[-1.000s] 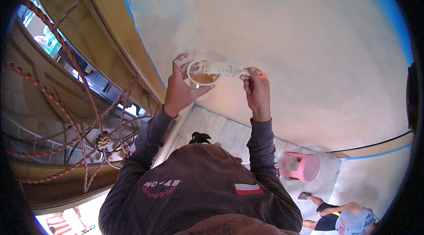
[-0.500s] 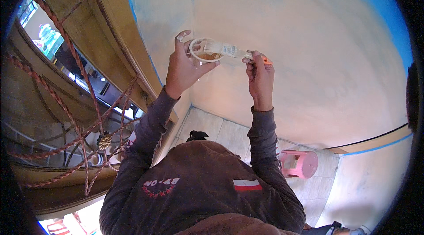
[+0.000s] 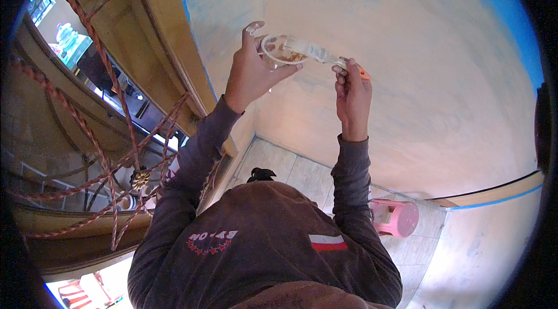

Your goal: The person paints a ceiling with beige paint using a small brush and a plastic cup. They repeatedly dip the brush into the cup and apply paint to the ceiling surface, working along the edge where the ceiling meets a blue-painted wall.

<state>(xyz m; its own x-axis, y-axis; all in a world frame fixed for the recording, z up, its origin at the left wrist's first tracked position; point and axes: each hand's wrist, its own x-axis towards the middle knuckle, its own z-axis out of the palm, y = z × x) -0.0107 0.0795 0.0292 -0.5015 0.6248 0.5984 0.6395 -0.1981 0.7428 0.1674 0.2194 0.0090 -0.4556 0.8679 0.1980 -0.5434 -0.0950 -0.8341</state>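
Note:
My left hand [image 3: 251, 73] is wrapped round a plastic cup [image 3: 273, 60] with a white rim and some brown contents, its thumb below the rim and fingertips smudged white. A paintbrush [image 3: 318, 53] with pale, whitish bristles and an orange-tipped handle lies across the cup's mouth, its head over the opening. My right hand [image 3: 351, 94] grips that brush by the handle, to the right of the cup. Both hands are up in front of a pale, patchily painted wall [image 3: 418, 88] with blue edges, near its corner.
On the left are a window with twisted ironwork [image 3: 104, 163] and a wooden frame [image 3: 165, 36]. Below the wall, a tiled floor [image 3: 273, 161] holds a pink plastic stool [image 3: 401, 219] to the right. A small black object [image 3: 261, 173] shows just beyond my clothing.
Both hands, with cup and brush, have risen in the view and shifted slightly right. The other person seen at the lower right earlier is out of view now.

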